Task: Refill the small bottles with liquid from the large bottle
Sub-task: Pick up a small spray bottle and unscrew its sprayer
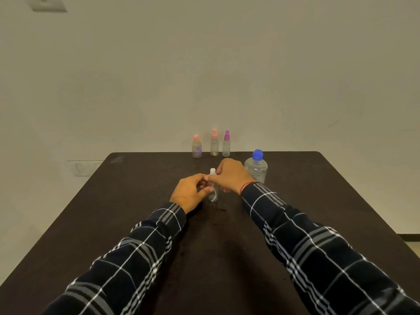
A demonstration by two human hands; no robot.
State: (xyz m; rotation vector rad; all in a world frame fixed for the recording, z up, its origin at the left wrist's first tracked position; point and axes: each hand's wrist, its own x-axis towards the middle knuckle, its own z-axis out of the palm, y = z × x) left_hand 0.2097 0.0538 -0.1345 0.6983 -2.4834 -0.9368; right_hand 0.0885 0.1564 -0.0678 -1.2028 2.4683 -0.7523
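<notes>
Small bottle (pixel 213 196): clear, slim, white-capped cylinder

The only camera rode on the person's head, facing forward and tilted down over the dark table (pixel 329 201) toward the pale wall (pixel 204 64). It sat close. Both sleeved arms ran in from the bottom corners, and the left hand (pixel 189 193) and right hand (pixel 231 175) met at a small bottle (pixel 213 172) near mid-frame. Its wide lens took in the table's far edge and much wall above.
</notes>
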